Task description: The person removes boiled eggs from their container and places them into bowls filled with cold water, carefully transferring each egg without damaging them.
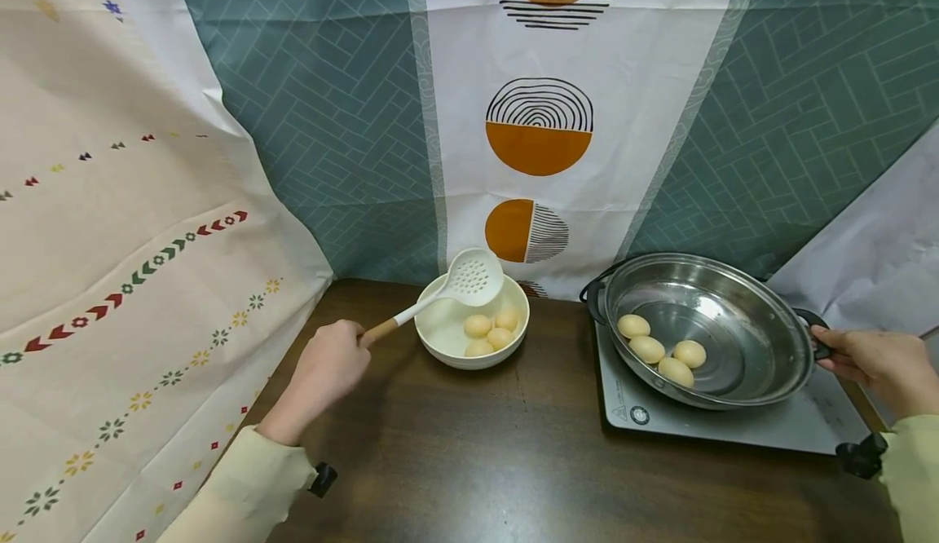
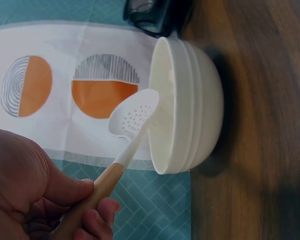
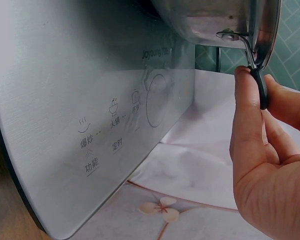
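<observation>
Gripping wooden-handled, holey spoon [image 1: 475, 279] in left hand [image 1: 330, 368] above round bowl [image 1: 447, 327], pinching black handle [image 3: 260, 87] of shiny metal pan [image 1: 763, 355] in right hand [image 1: 880, 364], right of bowl

L hand [image 1: 328, 366] grips, R hand [image 1: 876, 359] pinches (well apart).

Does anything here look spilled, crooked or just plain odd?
Nothing looks spilled or damaged. One slight oddity: the pale yellow balls in the steel pan bunch toward its left side. The pan might be tilted, since the right hand grips a black handle, but I can't be sure.
</observation>
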`<act>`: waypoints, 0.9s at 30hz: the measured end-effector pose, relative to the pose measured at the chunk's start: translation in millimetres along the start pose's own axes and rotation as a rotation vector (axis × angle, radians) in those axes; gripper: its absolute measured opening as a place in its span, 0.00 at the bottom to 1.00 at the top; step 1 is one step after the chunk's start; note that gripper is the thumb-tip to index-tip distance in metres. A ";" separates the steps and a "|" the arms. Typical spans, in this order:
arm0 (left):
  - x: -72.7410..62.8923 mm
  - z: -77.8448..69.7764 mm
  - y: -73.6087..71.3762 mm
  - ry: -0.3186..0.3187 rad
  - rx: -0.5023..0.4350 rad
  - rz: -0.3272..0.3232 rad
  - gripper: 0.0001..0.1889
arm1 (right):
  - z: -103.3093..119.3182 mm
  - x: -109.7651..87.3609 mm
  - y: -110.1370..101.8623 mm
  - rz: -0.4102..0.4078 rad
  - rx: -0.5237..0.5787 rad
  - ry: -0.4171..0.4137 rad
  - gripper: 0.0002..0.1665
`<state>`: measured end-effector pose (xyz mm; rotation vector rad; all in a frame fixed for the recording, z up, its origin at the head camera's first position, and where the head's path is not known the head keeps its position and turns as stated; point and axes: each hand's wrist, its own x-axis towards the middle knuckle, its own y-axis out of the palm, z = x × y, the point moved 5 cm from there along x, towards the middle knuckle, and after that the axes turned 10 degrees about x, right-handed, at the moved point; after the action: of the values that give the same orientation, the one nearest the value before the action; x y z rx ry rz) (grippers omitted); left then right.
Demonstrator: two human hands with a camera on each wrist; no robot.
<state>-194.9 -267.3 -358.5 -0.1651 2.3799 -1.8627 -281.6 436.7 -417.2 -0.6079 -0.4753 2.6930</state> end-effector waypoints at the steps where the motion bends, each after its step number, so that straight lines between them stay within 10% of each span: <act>1: 0.5 0.3 0.0 0.000 -0.016 0.012 0.10 | -0.2 0.3 -0.1 -0.002 -0.006 -0.001 0.13; 16: 2.6 -30.5 -2.1 0.067 -0.173 0.062 0.10 | -0.1 -2.2 1.3 -0.011 -0.061 0.010 0.23; 27: 9.2 -81.7 -11.4 0.143 -0.225 0.059 0.11 | -0.6 -1.8 0.9 -0.020 -0.071 0.024 0.29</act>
<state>-216.6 -193.1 -328.1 0.0203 2.6556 -1.6288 -280.0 435.3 -417.5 -0.6504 -0.5695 2.6565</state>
